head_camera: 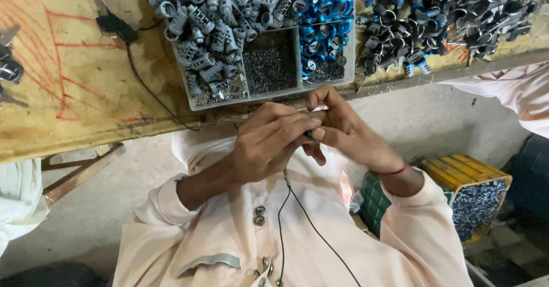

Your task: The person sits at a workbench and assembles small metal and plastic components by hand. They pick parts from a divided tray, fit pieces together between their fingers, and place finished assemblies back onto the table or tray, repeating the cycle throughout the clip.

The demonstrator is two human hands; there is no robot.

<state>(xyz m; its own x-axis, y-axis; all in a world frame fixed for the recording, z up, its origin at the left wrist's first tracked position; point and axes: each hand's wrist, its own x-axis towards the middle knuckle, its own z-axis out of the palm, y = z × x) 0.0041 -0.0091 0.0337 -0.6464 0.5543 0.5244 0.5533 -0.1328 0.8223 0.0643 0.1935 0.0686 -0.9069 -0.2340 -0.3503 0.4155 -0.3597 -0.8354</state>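
My left hand (269, 141) and my right hand (343, 130) meet just below the table edge, fingers pinched together on a small dark part (309, 133) that is mostly hidden between them. A red thread circles my right wrist. Just beyond the hands, a grey compartment tray (297, 87) holds silver ribbed metal pieces (206, 35), tiny dark screws (269, 64) and blue rings (323, 18).
The tray rests on a worn yellowish wooden table (74, 92) with red marks and a black cable (143, 81). Dark and blue parts are heaped (417, 30) at the table's right. A yellow crate (474, 190) of metal parts stands low right. Another person's sleeve (514, 92) shows at right.
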